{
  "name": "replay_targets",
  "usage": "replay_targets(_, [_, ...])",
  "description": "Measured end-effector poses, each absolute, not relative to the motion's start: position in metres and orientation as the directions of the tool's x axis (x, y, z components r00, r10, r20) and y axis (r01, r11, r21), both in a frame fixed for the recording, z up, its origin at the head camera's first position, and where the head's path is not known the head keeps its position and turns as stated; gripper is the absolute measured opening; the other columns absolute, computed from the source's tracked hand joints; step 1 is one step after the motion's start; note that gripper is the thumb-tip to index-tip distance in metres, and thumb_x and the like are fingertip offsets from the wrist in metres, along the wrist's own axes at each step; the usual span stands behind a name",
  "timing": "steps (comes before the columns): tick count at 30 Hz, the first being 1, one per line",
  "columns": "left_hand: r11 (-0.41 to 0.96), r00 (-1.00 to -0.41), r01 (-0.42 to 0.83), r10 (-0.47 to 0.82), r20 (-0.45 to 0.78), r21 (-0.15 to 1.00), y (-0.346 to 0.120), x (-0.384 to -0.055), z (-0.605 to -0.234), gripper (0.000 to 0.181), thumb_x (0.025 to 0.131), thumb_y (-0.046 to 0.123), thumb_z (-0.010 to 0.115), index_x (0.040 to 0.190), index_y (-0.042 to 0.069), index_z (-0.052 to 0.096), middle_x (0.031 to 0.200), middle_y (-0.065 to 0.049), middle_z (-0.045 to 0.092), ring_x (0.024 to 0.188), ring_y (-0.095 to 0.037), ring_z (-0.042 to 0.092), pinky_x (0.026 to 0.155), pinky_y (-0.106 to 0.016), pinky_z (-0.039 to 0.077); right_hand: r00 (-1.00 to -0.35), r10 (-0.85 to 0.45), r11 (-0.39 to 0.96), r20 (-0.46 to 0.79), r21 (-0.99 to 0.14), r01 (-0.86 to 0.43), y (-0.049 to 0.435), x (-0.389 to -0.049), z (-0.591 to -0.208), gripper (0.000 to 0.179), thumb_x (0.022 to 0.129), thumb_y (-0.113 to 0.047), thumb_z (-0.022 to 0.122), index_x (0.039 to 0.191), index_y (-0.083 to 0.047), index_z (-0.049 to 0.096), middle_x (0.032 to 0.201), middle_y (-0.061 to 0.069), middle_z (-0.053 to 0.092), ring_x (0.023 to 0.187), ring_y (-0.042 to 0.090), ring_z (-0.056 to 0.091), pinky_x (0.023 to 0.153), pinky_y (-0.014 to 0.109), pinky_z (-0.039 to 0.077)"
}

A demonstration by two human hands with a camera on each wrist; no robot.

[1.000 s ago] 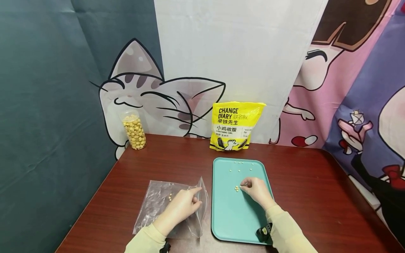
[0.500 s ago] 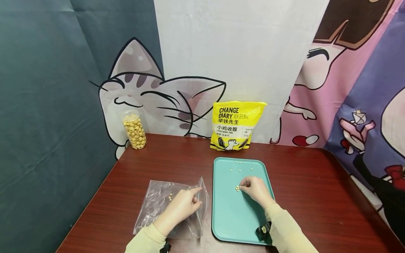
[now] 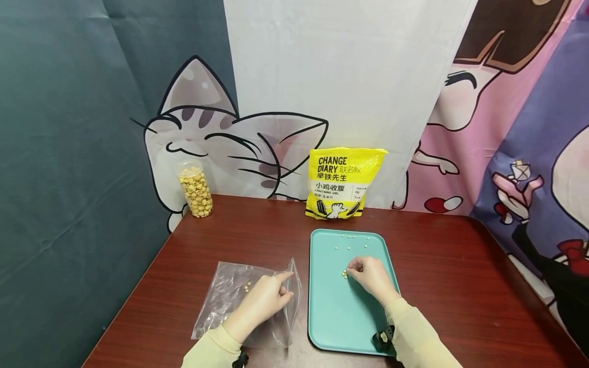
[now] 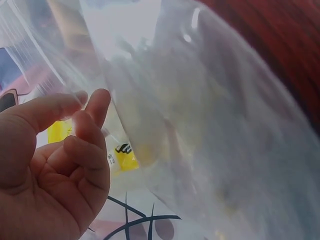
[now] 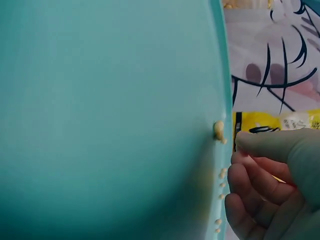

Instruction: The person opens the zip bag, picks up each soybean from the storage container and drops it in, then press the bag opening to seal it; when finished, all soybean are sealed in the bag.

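Note:
A clear zip bag (image 3: 220, 301) lies left of the turquoise tray (image 3: 342, 322), with a few yellow kernels (image 3: 247, 287) showing in it. My left hand (image 3: 261, 302) holds the bag by its raised mouth; in the left wrist view the thumb and index finger (image 4: 101, 100) meet the film. Over the tray, my right hand (image 3: 375, 280) pinches with thumb and index finger beside a small cluster of corn kernels (image 3: 344, 274). The fingertips mostly hide what is between them. In the right wrist view the cluster (image 5: 218, 130) sits just ahead of the thumb.
More kernels (image 3: 348, 248) lie spaced out near the tray's far end. A yellow snack pouch (image 3: 342, 184) stands behind the tray. At the back left is a clear jar of popcorn-like pieces (image 3: 197, 191). Printed cloth (image 3: 349, 66) hangs behind the table.
My right hand has shifted slightly left, its fingertips now at the cluster. The bag has moved a little, and the kernels inside it lie differently. My left hand keeps its place.

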State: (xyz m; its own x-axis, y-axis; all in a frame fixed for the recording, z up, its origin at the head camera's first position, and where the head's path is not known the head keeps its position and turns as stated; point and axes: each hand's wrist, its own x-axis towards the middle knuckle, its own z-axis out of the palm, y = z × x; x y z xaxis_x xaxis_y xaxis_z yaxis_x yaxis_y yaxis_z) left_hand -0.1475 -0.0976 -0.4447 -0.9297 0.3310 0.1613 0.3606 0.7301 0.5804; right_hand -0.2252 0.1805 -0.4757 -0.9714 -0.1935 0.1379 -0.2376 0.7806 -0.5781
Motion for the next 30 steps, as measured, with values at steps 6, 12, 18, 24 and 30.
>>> replay_targets(6, [0.747,-0.937,0.349,0.301,0.180,0.566,-0.097,-0.147,-0.445,0.041,0.084,0.006,0.060,0.124,-0.001,0.060,0.055,0.012,0.048,0.043,0.002,0.033,0.044,-0.018,0.032,-0.950,-0.236,0.764,0.206,-0.564,-0.312,0.167,-0.215,-0.466,0.007,0.079,-0.010,0.075,0.076,-0.014,0.070,0.066,-0.008,0.060,0.062,0.007,0.052,0.056,0.024,0.043])
replay_targets(12, [0.752,-0.940,0.341,0.289,0.183,0.564,-0.096,-0.145,-0.445,0.044,0.081,0.003,0.053,0.125,0.001,0.060,0.050,0.013,0.035,0.041,0.001,0.026,0.041,-0.018,0.027,-0.908,-0.327,0.702,0.263,-0.576,-0.419,0.146,-0.201,-0.457,0.007,0.079,-0.009,0.074,0.076,-0.015,0.071,0.062,-0.012,0.057,0.058,0.001,0.049,0.055,0.021,0.042])
replay_targets(18, [0.751,-0.941,0.337,0.292,0.172,0.568,-0.095,-0.144,-0.445,0.044,0.081,0.003,0.053,0.125,0.000,0.060,0.050,0.013,0.036,0.041,0.001,0.028,0.041,-0.019,0.027,-0.870,-0.406,0.640,0.281,-0.592,-0.490,0.127,-0.188,-0.451,0.003,0.081,-0.012,0.073,0.079,-0.012,0.071,0.063,-0.012,0.057,0.057,-0.002,0.046,0.053,0.019,0.041])
replay_targets(24, [0.742,-0.938,0.344,0.304,0.169,0.575,-0.094,-0.144,-0.445,0.043,0.082,0.003,0.054,0.125,-0.001,0.059,0.050,0.013,0.039,0.039,0.001,0.029,0.040,-0.018,0.027,-0.821,-0.481,0.555,0.307,-0.619,-0.556,0.111,-0.175,-0.444,0.005,0.084,-0.015,0.072,0.083,-0.010,0.073,0.064,-0.013,0.058,0.055,-0.003,0.045,0.051,0.018,0.041])
replay_targets(30, [0.740,-0.930,0.364,0.318,0.183,0.566,-0.092,-0.143,-0.446,0.043,0.082,0.004,0.054,0.124,-0.001,0.060,0.052,0.013,0.042,0.040,0.002,0.030,0.040,-0.018,0.028,-0.795,-0.545,0.502,0.267,-0.655,-0.564,0.101,-0.170,-0.443,0.003,0.085,-0.015,0.070,0.084,-0.014,0.072,0.067,-0.012,0.058,0.057,-0.003,0.046,0.053,0.018,0.041])
